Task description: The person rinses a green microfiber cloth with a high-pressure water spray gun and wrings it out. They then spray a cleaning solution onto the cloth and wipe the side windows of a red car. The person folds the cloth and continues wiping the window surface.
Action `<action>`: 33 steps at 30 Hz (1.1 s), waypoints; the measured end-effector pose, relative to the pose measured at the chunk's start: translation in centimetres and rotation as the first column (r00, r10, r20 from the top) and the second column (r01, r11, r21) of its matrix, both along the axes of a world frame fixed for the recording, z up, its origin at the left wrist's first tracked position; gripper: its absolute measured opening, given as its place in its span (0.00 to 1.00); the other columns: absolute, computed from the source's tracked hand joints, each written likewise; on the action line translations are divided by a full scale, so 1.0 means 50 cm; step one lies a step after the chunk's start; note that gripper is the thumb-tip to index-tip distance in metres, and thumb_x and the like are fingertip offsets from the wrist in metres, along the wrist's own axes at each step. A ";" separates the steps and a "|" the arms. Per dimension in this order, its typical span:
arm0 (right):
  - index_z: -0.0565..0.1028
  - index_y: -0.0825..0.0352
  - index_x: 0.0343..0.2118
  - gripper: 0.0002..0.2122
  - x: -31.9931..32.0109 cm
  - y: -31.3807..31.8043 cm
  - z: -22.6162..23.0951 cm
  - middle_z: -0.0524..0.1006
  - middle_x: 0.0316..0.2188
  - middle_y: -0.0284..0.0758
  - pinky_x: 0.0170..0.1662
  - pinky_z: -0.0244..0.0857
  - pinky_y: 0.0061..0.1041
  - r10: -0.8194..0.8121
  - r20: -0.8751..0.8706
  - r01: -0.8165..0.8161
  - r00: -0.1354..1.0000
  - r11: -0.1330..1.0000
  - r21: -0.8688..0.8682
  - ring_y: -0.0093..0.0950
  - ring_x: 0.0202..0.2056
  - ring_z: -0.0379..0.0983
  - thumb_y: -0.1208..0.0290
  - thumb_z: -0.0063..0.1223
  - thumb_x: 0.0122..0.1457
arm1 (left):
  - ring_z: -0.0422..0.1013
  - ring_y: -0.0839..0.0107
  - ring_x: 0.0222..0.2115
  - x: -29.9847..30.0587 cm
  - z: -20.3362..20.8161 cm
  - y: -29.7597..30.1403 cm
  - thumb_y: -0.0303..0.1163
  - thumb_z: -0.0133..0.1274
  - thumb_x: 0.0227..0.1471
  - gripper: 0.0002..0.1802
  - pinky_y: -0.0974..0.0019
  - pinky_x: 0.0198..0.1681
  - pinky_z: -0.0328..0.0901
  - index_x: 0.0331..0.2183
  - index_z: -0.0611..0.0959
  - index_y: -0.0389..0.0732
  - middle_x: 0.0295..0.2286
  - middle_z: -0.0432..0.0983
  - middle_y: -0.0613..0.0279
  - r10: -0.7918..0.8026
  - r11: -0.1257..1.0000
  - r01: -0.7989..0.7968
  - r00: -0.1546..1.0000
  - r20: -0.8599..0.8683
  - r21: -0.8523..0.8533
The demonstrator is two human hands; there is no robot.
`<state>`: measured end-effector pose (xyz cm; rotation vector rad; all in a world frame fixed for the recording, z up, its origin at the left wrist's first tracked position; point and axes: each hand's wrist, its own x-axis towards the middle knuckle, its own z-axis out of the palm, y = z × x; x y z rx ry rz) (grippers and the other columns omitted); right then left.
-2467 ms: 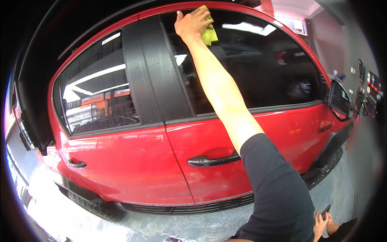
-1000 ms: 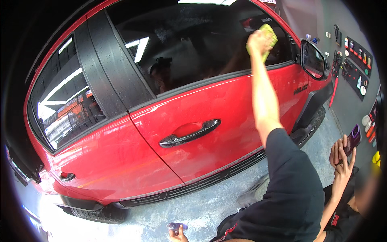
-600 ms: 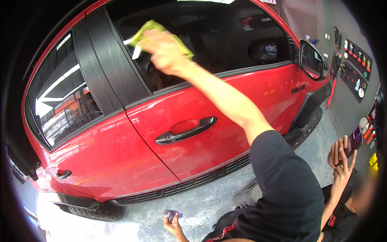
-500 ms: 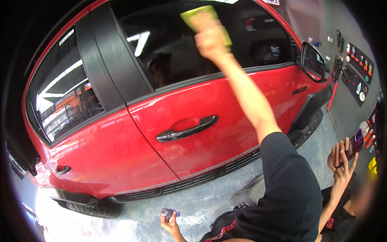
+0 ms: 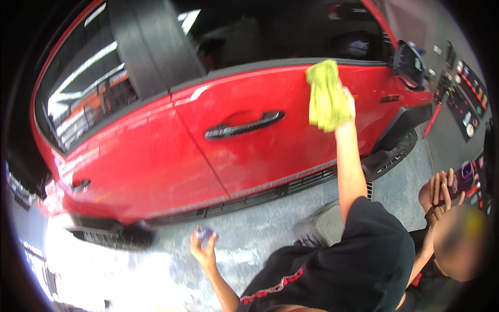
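Observation:
A yellow-green microfibre cloth [image 5: 325, 93] is gripped in my right hand [image 5: 348, 104], my arm stretched out ahead. The cloth lies against the upper part of the red front door [image 5: 270, 161], just under the dark side window [image 5: 280, 36]. To the left of the cloth is the black door handle [image 5: 245, 126]. Low in front of the car, my left hand [image 5: 205, 254] holds a small purplish bottle [image 5: 205, 232], blurred by motion; the fingers wrap round its lower end.
At the right, another person's hands [image 5: 441, 192] hold a purple phone [image 5: 464, 179]. The side mirror [image 5: 409, 65] juts out beyond the door. A running board [image 5: 280, 190] lines the car's lower edge. Tools hang on a wall board [image 5: 465, 104].
My right hand has brought the cloth down and rightward from the window onto the door. My left hand, still round the bottle, has risen slightly and shifted left. The view has tilted lower.

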<state>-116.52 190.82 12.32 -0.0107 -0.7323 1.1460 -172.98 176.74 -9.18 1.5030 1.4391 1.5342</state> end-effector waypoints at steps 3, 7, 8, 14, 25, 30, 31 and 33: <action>0.77 0.74 0.53 0.23 -0.245 -0.111 -0.109 0.81 0.49 0.50 0.56 0.73 0.46 0.335 -0.232 -0.405 0.913 0.809 -0.425 0.47 0.49 0.79 0.59 0.47 0.65 | 0.75 0.66 0.38 0.013 0.066 0.040 0.27 0.74 0.41 0.27 0.63 0.45 0.69 0.47 0.85 0.37 0.36 0.79 0.59 -0.032 0.998 0.042 0.975 -0.221 0.040; 0.74 0.75 0.56 0.24 -0.424 -0.186 -0.242 0.79 0.51 0.53 0.53 0.75 0.46 0.531 -0.373 -0.644 0.760 0.543 -0.539 0.48 0.47 0.80 0.63 0.48 0.61 | 0.76 0.59 0.40 0.048 0.201 0.060 0.26 0.72 0.42 0.31 0.62 0.47 0.69 0.51 0.83 0.37 0.39 0.79 0.54 -0.098 0.988 0.132 0.932 -0.349 0.076; 0.73 0.75 0.56 0.24 -0.456 -0.201 -0.250 0.79 0.51 0.53 0.52 0.76 0.46 0.568 -0.347 -0.652 0.746 0.519 -0.552 0.48 0.47 0.80 0.66 0.48 0.60 | 0.77 0.57 0.40 0.053 0.223 0.064 0.26 0.72 0.42 0.31 0.61 0.47 0.69 0.51 0.83 0.37 0.40 0.80 0.53 -0.109 0.988 0.142 0.923 -0.369 0.064; 0.69 0.70 0.62 0.26 -0.543 -0.246 -0.271 0.78 0.51 0.52 0.49 0.77 0.46 0.686 -0.448 -0.775 0.573 0.277 -0.568 0.46 0.45 0.81 0.70 0.44 0.59 | 0.75 0.56 0.43 0.049 0.264 0.078 0.27 0.70 0.39 0.33 0.57 0.48 0.70 0.52 0.84 0.45 0.41 0.78 0.59 -0.039 0.966 0.200 0.738 -0.674 0.163; 0.65 0.69 0.64 0.28 -0.576 -0.261 -0.253 0.76 0.53 0.52 0.50 0.77 0.46 0.743 -0.443 -0.826 0.502 0.258 -0.502 0.46 0.46 0.80 0.70 0.43 0.58 | 0.72 0.59 0.47 0.041 0.287 0.075 0.26 0.68 0.39 0.35 0.54 0.51 0.67 0.54 0.83 0.51 0.45 0.77 0.61 0.122 0.929 0.280 0.383 -0.916 0.241; 0.67 0.69 0.64 0.28 -0.584 -0.267 -0.238 0.77 0.52 0.51 0.50 0.77 0.46 0.720 -0.465 -0.812 0.515 0.237 -0.533 0.45 0.45 0.81 0.70 0.44 0.58 | 0.73 0.61 0.46 0.037 0.288 0.072 0.27 0.69 0.39 0.34 0.55 0.50 0.68 0.53 0.83 0.51 0.44 0.77 0.62 0.076 0.943 0.268 0.401 -0.913 0.196; 0.67 0.69 0.63 0.28 -0.586 -0.268 -0.236 0.77 0.52 0.51 0.50 0.77 0.45 0.711 -0.468 -0.804 0.526 0.236 -0.545 0.45 0.45 0.81 0.70 0.44 0.58 | 0.73 0.61 0.46 0.033 0.287 0.067 0.27 0.69 0.39 0.34 0.55 0.49 0.69 0.52 0.84 0.50 0.44 0.77 0.61 0.039 0.952 0.257 0.434 -0.900 0.165; 0.69 0.69 0.62 0.27 -0.583 -0.265 -0.253 0.77 0.51 0.52 0.50 0.77 0.46 0.718 -0.452 -0.801 0.529 0.248 -0.545 0.46 0.45 0.81 0.69 0.45 0.57 | 0.75 0.60 0.44 0.028 0.284 0.066 0.27 0.69 0.39 0.33 0.56 0.48 0.70 0.52 0.84 0.49 0.43 0.78 0.60 -0.021 0.964 0.238 0.516 -0.856 0.120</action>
